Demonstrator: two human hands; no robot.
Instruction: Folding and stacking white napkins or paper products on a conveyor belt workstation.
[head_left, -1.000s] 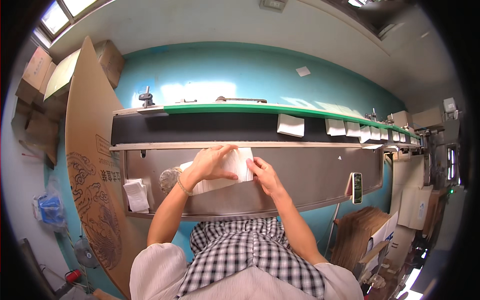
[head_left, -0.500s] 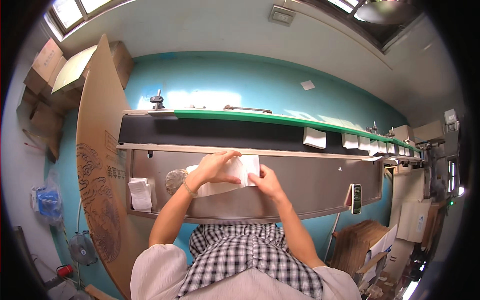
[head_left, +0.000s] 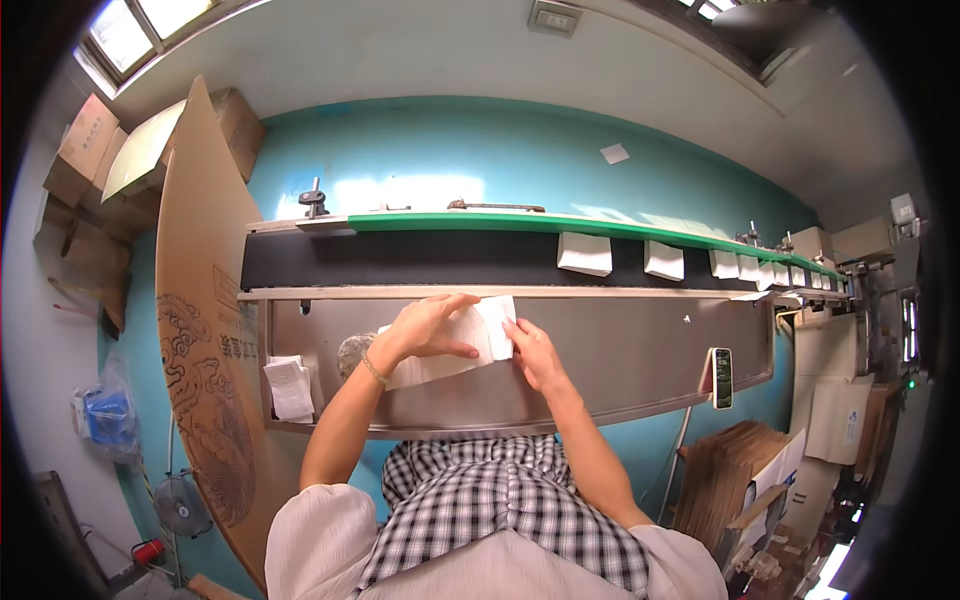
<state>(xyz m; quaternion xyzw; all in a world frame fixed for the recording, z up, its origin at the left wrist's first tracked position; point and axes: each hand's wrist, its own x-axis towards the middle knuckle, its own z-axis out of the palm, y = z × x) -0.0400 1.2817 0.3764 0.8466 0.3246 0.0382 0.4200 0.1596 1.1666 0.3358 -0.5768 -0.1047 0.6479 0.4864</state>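
Since earlier frame: white packs [head_left: 584, 254] on belt [head_left: 430, 258] carried further right. Left hand [head_left: 428, 327] spread flat, fingers open, pressing down on white stack [head_left: 450, 345] on steel table [head_left: 620, 350]. Right hand [head_left: 532, 352] at stack's right end, fingers loosely curled against it (grip unclear). Small pack [head_left: 291, 387] at table's left; phone [head_left: 722, 377] at right.
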